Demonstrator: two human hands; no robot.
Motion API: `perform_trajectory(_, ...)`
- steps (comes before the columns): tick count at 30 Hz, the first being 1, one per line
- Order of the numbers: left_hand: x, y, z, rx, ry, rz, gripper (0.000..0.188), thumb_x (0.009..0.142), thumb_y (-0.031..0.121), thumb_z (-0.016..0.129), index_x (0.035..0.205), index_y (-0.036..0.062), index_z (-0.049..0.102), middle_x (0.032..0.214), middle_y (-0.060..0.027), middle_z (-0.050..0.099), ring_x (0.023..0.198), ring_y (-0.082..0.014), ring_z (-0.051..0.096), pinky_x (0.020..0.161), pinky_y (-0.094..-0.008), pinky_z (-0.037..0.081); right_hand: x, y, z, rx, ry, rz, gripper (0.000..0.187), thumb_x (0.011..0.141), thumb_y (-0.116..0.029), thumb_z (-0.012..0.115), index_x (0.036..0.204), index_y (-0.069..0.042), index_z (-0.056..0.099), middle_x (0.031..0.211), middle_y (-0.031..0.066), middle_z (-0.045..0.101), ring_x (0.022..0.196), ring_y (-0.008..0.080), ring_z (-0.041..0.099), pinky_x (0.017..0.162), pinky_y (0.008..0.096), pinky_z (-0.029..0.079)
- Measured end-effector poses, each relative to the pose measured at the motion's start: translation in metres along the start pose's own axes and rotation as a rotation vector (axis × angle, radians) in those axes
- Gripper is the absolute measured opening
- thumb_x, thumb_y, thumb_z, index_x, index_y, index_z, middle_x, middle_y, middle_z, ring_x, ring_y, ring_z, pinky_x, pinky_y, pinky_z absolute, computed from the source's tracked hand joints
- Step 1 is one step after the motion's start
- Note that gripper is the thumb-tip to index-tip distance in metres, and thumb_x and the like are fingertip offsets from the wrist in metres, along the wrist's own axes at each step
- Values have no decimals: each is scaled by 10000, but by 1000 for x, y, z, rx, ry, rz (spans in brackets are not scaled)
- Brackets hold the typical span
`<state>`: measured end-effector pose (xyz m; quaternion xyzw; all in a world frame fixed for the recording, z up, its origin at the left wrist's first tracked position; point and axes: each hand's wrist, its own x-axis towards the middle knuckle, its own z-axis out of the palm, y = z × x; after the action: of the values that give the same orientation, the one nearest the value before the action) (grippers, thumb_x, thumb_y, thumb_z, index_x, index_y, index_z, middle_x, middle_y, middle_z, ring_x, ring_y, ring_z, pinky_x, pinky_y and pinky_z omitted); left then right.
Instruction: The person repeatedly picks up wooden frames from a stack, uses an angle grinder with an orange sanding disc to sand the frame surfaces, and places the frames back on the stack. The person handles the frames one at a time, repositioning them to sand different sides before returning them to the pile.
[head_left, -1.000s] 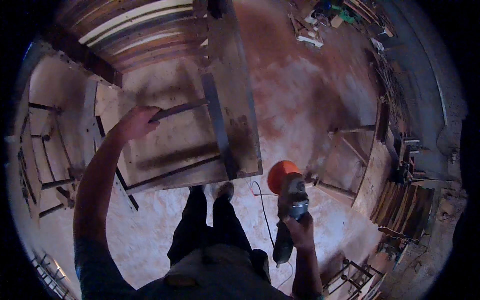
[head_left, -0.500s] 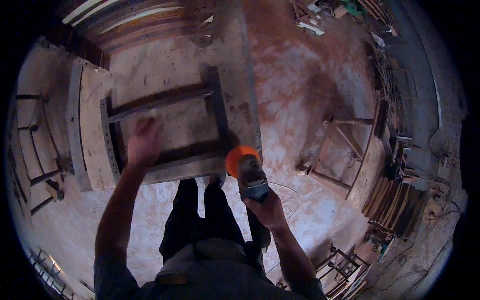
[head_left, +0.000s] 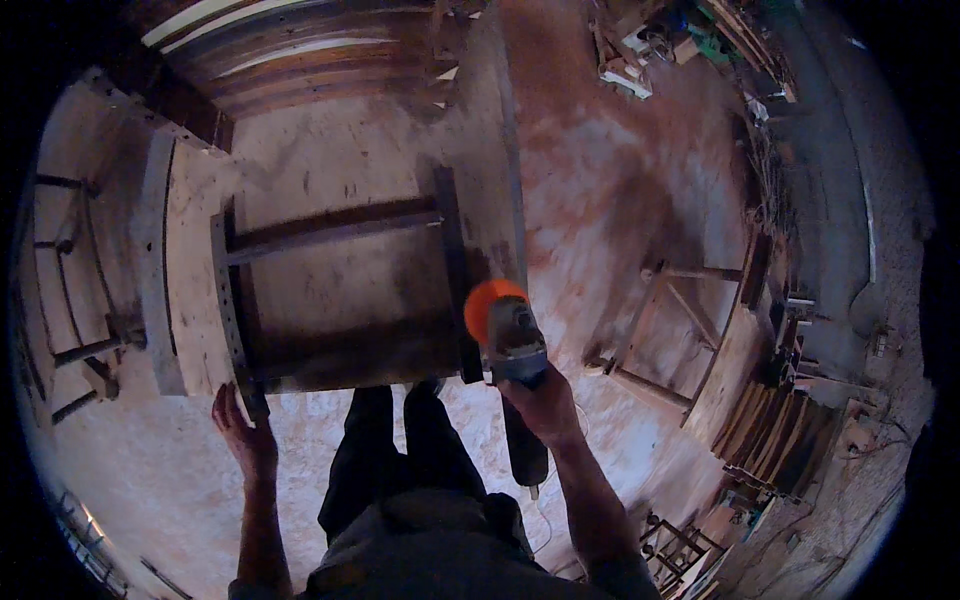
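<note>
Wooden frame [head_left: 335, 237] lying on the plywood table [head_left: 310, 150], in front of the worker: 2 dark posts joined by crossbars, shadow falling between them. Left post [head_left: 224, 290] has a row of small holes.

Left hand [head_left: 245, 432] at the near end of that post, fingers against its outer side. Whether this grip is clamped on the wood or only resting there, I cannot tell. Clear change: 1 second ago the hand was on the far crossbar's left end; half a second ago it was off that bar, over the frame's middle. Now it is down at the table's near edge.

Right hand [head_left: 545, 400]: grip wrapped firmly round the angle grinder [head_left: 517, 345], handle pointing back toward the worker. Orange disc [head_left: 490, 305] right beside the right post [head_left: 452, 240]; contact not clear from here. Same tool, same hand in both earlier looks, but 1 second ago it was out over the floor [head_left: 620, 160], well apart from the frame; by half a second ago it had come in to the post.

Stacked boards [head_left: 300, 55] across the table's far end, as before. Bundle of slats [head_left: 780, 425] off to the right, likewise unchanged.
</note>
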<state>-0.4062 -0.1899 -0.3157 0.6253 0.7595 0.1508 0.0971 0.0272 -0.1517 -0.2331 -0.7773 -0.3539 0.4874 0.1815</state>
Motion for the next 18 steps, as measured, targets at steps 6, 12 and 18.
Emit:
perform_trajectory(6, -3, -16, 5, -898, -257, -779, 498, 962, 343, 543, 1337, 17, 519, 1072, -62, 622, 930, -154, 589, 734, -315, 503, 50, -58, 12, 41, -18, -125, 470, 786, -370, 757, 1071, -11, 650, 938, 116, 708, 875, 212, 668, 773, 351, 515)
perform_trajectory(12, -6, -14, 9, -951, -226, -819, 461, 947, 302, 541, 1308, 16, 534, 1037, -56, 622, 836, -129, 591, 682, -297, 508, 84, -82, 20, -51, -37, -68, 457, 789, -406, 744, 1055, -42, 668, 900, 105, 705, 831, 219, 667, 751, 362, 517)
perform_trajectory(18, -7, -21, 14, -961, -253, -789, 473, 914, 384, 640, 1278, 92, 561, 1037, -32, 641, 805, -113, 613, 673, -285, 506, 94, -61, 13, -21, 100, -36, 515, 783, -450, 742, 1056, -20, 666, 895, 129, 708, 827, 243, 682, 739, 377, 523)
